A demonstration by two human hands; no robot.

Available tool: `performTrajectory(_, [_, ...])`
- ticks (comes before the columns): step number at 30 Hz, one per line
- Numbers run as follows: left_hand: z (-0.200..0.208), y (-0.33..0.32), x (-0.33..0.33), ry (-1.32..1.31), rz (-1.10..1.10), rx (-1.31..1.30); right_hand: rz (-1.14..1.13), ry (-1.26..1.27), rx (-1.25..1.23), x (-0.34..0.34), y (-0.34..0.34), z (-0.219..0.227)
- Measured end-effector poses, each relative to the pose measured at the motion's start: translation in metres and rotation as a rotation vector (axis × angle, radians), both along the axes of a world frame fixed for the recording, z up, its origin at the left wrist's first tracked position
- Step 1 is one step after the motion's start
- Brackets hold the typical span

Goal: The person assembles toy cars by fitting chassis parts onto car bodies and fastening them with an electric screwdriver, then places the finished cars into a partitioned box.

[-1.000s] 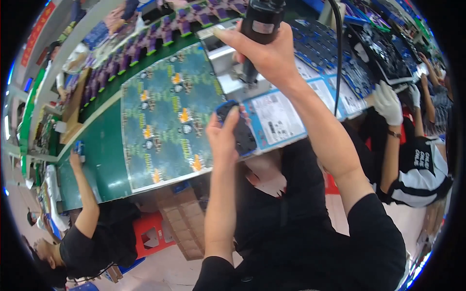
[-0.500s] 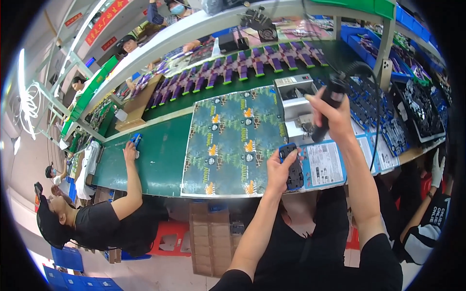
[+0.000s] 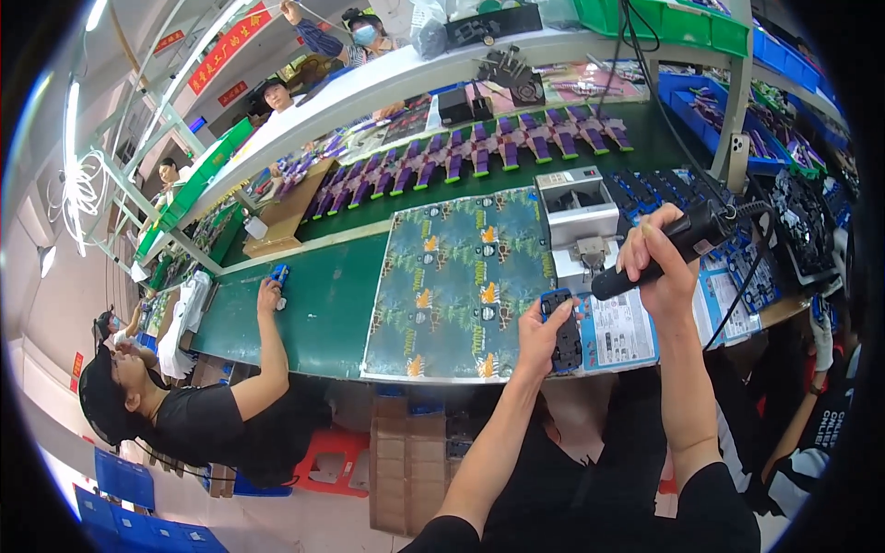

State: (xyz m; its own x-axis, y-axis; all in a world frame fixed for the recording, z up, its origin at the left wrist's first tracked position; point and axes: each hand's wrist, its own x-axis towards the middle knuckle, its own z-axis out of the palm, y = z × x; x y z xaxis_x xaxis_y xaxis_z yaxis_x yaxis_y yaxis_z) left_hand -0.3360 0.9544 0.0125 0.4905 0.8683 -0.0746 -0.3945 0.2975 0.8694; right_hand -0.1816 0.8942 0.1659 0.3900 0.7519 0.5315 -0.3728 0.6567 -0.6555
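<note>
Your left hand has its fingers wrapped on a black-and-blue part, thumb across its upper face. Right hand is clenched around a black tool, nose down and tilted toward the left hand. Any bit at the nose: too small to tell.

Part is on the near side of the metal box, by the bench edge. Can't tell if it rests on the bench or is carried. If carried, that thumb pinch is probably the weak point: press off-centre and it could rotate, or drop off the near edge.

Tool nose is just in front of the box, near side. Whether it touches, can't tell. Sloppy wrist angle there could clip the box front. Slip toward you and the left thumb is in line.

Cable leaves the tool's back end right of the box, then hangs past your right forearm. Drag on it could pull your aim off; a loop could hook the loose blue parts further right of the box.

Printed sheets lie near side and right of the box. Loose paper could slide under the part if you lean on it.
</note>
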Motion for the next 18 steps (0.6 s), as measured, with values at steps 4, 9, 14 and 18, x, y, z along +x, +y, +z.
performTrajectory(4, [0.010,0.002,0.002,0.031,0.118,0.015,0.038,0.021,0.073,-0.008,-0.001,0.000])
performTrajectory(9, [0.007,0.010,-0.002,-0.080,0.052,-0.025,0.005,0.005,0.087,-0.019,0.009,-0.008])
performTrajectory(14, [0.010,0.002,0.004,-0.092,0.058,-0.011,-0.075,-0.039,0.077,-0.027,0.013,-0.013])
performTrajectory(18, [0.011,0.002,0.003,-0.090,0.068,-0.004,-0.096,-0.076,0.087,-0.033,0.024,-0.022])
